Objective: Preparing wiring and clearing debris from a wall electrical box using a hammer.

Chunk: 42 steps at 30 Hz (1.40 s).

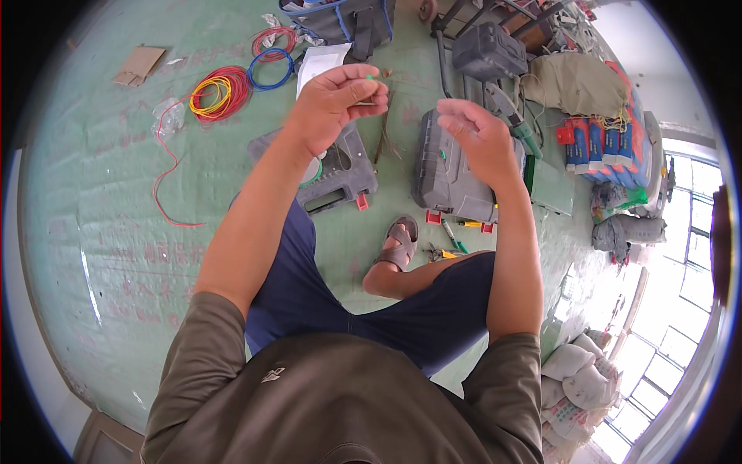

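Note:
My left hand (pixel 334 104) is raised over a grey plastic case (pixel 359 166), its fingertips pinched on a small green piece (pixel 370 77) too tiny to name in kind. To its right, my right hand (pixel 483 143) hovers above a second, closed grey tool case (pixel 440 166). Its fingers are loosely bent and slightly blurred, and I see nothing held in them. Below my left wrist, a green ring-shaped roll (pixel 311 172) shows partly on the first case. The two hands are apart.
Coiled red and yellow wire (pixel 220 93), a blue coil (pixel 270 71) and a tool bag (pixel 340 23) lie far left. A green-handled screwdriver (pixel 454 236) and pliers (pixel 442 254) rest near my foot. A black case (pixel 488 50) and stacked bags (pixel 610 147) stand right.

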Each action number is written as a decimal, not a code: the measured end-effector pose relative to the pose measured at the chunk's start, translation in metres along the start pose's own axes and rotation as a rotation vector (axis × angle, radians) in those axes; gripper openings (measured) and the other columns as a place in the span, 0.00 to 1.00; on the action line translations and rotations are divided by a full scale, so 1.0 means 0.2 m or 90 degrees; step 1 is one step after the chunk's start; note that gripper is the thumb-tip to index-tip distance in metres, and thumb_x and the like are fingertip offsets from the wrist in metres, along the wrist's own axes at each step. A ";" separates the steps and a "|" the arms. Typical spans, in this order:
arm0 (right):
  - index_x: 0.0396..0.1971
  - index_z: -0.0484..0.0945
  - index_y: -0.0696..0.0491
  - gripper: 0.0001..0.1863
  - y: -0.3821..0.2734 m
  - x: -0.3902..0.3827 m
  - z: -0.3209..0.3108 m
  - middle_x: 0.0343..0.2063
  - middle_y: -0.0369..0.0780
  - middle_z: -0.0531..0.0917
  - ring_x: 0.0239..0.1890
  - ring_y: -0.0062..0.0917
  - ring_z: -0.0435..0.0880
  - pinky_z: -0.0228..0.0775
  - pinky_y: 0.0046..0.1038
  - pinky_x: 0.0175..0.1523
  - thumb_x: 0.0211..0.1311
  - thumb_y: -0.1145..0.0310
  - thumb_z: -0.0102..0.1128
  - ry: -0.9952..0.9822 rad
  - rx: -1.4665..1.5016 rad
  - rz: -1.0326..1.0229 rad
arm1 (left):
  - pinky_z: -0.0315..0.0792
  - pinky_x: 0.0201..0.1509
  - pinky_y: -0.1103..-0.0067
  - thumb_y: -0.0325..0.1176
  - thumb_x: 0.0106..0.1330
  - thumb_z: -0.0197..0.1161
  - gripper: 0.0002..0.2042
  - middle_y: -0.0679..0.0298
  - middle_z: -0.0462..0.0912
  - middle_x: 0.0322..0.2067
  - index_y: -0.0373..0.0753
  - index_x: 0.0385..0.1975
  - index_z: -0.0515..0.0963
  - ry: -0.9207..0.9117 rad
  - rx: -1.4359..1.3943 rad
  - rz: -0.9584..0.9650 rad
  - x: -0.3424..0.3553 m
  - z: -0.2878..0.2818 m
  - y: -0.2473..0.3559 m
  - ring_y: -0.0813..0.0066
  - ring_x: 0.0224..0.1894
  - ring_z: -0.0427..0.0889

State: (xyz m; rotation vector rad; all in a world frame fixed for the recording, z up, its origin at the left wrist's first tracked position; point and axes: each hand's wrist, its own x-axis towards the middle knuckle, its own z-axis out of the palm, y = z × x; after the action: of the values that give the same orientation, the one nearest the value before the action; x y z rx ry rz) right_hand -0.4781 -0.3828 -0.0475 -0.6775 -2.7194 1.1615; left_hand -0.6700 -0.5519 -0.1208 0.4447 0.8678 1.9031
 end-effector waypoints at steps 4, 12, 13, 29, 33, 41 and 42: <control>0.51 0.77 0.54 0.18 -0.06 0.03 0.08 0.47 0.40 0.82 0.49 0.30 0.81 0.73 0.27 0.52 0.61 0.71 0.61 0.081 0.161 -0.017 | 0.78 0.49 0.73 0.28 0.66 0.61 0.09 0.59 0.83 0.37 0.33 0.44 0.77 -0.027 0.025 -0.052 -0.04 0.06 -0.03 0.71 0.40 0.83; 0.42 0.80 0.52 0.17 -0.13 0.04 0.17 0.38 0.37 0.82 0.41 0.32 0.81 0.75 0.32 0.46 0.48 0.78 0.63 0.217 -0.222 -0.402 | 0.75 0.48 0.77 0.28 0.66 0.62 0.07 0.63 0.83 0.38 0.36 0.41 0.80 -0.103 0.036 -0.129 -0.06 0.09 -0.10 0.74 0.41 0.80; 0.40 0.80 0.51 0.17 -0.12 0.04 0.17 0.37 0.36 0.82 0.40 0.31 0.81 0.74 0.32 0.45 0.46 0.78 0.64 0.230 -0.254 -0.419 | 0.75 0.48 0.77 0.28 0.66 0.62 0.07 0.63 0.83 0.38 0.36 0.41 0.80 -0.103 0.036 -0.129 -0.06 0.09 -0.10 0.74 0.41 0.80; 0.41 0.82 0.53 0.13 -0.10 0.00 0.31 0.44 0.39 0.81 0.46 0.33 0.79 0.72 0.30 0.49 0.53 0.73 0.65 0.152 -0.118 -0.185 | 0.78 0.42 0.78 0.25 0.63 0.64 0.07 0.61 0.83 0.34 0.31 0.39 0.80 0.149 -0.070 -0.124 -0.06 0.11 -0.21 0.73 0.34 0.81; 0.45 0.82 0.51 0.15 -0.08 0.02 0.34 0.48 0.39 0.80 0.49 0.30 0.78 0.71 0.29 0.50 0.55 0.71 0.65 0.101 0.104 -0.046 | 0.78 0.42 0.77 0.25 0.65 0.62 0.09 0.61 0.82 0.35 0.33 0.43 0.78 0.105 -0.211 -0.163 -0.06 0.07 -0.24 0.72 0.34 0.82; 0.48 0.82 0.50 0.18 -0.11 0.02 0.42 0.49 0.41 0.79 0.48 0.30 0.79 0.72 0.29 0.50 0.55 0.71 0.66 0.182 0.135 -0.039 | 0.75 0.46 0.78 0.32 0.69 0.58 0.10 0.65 0.80 0.37 0.36 0.45 0.77 -0.016 -0.235 -0.127 -0.03 0.02 -0.22 0.74 0.38 0.79; 0.47 0.82 0.50 0.18 -0.12 0.02 0.42 0.49 0.41 0.79 0.48 0.30 0.79 0.72 0.29 0.51 0.54 0.71 0.66 0.181 0.185 -0.056 | 0.74 0.46 0.78 0.33 0.69 0.58 0.10 0.65 0.80 0.38 0.36 0.45 0.77 -0.032 -0.227 -0.111 -0.02 0.02 -0.20 0.75 0.39 0.79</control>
State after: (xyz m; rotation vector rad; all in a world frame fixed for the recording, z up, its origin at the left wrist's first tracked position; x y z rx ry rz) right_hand -0.5132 -0.4509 -0.0902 -0.6211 -2.2657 1.2926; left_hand -0.6406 -0.5428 -0.1476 0.1920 0.5012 1.8273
